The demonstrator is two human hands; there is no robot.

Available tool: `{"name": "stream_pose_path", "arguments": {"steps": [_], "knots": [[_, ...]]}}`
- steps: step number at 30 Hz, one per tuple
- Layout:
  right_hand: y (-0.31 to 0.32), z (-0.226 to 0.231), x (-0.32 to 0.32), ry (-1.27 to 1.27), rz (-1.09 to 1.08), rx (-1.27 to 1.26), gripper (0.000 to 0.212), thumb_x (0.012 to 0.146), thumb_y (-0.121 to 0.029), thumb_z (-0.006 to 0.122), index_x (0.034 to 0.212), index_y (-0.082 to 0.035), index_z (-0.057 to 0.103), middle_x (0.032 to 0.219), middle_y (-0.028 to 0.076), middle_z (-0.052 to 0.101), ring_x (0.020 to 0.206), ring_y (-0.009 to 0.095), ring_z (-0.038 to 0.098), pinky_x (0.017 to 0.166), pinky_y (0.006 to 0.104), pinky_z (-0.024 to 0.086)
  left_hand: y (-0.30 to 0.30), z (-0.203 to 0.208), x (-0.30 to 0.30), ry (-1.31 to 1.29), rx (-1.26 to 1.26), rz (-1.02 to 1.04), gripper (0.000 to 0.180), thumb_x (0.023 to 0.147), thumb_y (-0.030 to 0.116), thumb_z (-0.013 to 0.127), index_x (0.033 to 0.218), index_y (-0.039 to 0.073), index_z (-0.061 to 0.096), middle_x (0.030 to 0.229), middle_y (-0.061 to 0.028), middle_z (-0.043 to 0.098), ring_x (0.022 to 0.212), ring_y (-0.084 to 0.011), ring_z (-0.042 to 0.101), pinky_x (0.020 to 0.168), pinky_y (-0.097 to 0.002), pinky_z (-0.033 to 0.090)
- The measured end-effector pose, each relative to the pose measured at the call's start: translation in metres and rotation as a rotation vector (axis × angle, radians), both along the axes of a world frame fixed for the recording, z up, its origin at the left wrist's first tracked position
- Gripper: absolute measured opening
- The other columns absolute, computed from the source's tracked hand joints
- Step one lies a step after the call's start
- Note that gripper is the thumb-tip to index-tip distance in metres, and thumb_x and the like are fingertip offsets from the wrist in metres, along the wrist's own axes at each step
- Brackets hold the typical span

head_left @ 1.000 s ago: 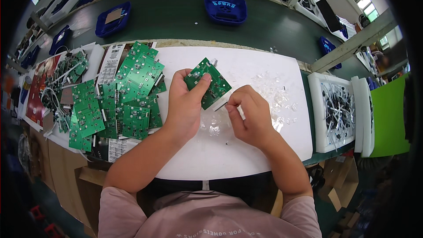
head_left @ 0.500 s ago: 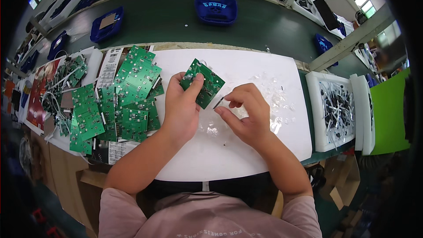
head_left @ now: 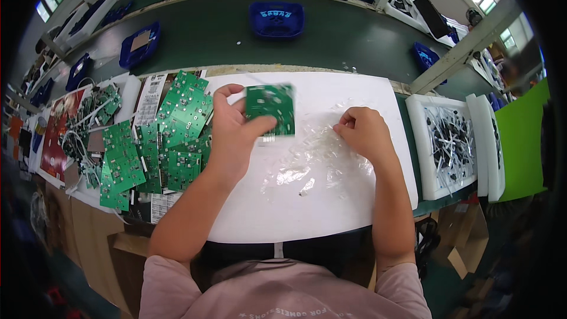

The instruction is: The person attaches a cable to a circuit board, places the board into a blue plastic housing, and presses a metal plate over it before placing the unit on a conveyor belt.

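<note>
- One green rectangular printed circuit board (head_left: 270, 109) is being held above the white sheet (head_left: 307, 201) covering the bench by the left hand (head_left: 233, 136), thumb and fingers pinching its left edge.
- The right hand (head_left: 366, 133) is being rested on a scatter of small clear plastic parts (head_left: 319, 153), its fingers curled together; whether anything is pinched cannot be told.
- A pile of well over ten green boards (head_left: 159, 142) is being kept just left.
- Two white foam trays (head_left: 413, 142) are being kept right.
- Several blue bins (head_left: 277, 19) are being kept behind.

Green circuit board (head_left: 270, 110) in the left hand (head_left: 233, 133), right hand (head_left: 367, 133) on clear plastic bits (head_left: 319, 147)
</note>
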State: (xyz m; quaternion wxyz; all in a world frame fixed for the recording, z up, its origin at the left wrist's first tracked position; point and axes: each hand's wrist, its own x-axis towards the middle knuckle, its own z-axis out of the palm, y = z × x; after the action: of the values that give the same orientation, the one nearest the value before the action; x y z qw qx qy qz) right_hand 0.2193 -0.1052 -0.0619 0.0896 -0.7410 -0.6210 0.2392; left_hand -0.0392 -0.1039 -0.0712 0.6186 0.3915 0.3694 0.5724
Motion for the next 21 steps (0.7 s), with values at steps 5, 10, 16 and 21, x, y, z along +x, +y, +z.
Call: {"name": "stream_pose_path", "arguments": {"steps": [5,10,16,21], "knots": [[-0.005,-0.009,-0.008,0.358,0.115,0.716,0.021,0.09,-0.014,0.074,0.105,0.0,0.071,0.107,0.013,0.072,0.089,0.022,0.069,0.083,0.0338,0.053,-0.003,0.004,-0.006,0.482,0.309,-0.319,0.037,0.078,-0.009,0.072,0.111,0.003,0.061,0.099,-0.0061,0.072,0.095,-0.0121,0.068,0.085,-0.0269,0.052],[-0.015,-0.017,-0.011,1.245,0.544,0.024,0.038,0.105,-0.032,0.054,0.122,0.0,0.065,0.115,0.012,0.07,0.107,0.023,0.067,0.099,0.0366,0.049,-0.003,0.06,0.01,0.735,0.469,-0.607,0.033,0.077,-0.003,0.078,0.107,0.004,0.068,0.103,-0.0035,0.069,0.094,-0.0123,0.068,0.082,-0.027,0.053],[-0.015,-0.02,-0.009,2.096,0.602,-0.511,0.061,0.103,-0.044,0.042,0.142,0.003,0.05,0.13,0.03,0.064,0.108,0.042,0.07,0.103,0.051,0.049,0.066,0.085,0.038,0.555,0.411,-0.813,0.047,0.074,-0.006,0.085,0.113,0.005,0.062,0.109,-0.0057,0.065,0.096,-0.0124,0.066,0.081,-0.0259,0.056],[-0.005,-0.025,-0.016,2.313,0.368,-0.207,0.079,0.104,-0.065,0.042,0.153,-0.003,0.042,0.144,0.031,0.055,0.115,0.043,0.067,0.11,0.0503,0.045,0.233,0.015,0.009,0.969,0.352,0.205,0.05,0.084,0.027,0.084,0.121,-0.001,0.067,0.114,-0.0152,0.071,0.105,-0.0293,0.069,0.092,-0.0381,0.056]]}}
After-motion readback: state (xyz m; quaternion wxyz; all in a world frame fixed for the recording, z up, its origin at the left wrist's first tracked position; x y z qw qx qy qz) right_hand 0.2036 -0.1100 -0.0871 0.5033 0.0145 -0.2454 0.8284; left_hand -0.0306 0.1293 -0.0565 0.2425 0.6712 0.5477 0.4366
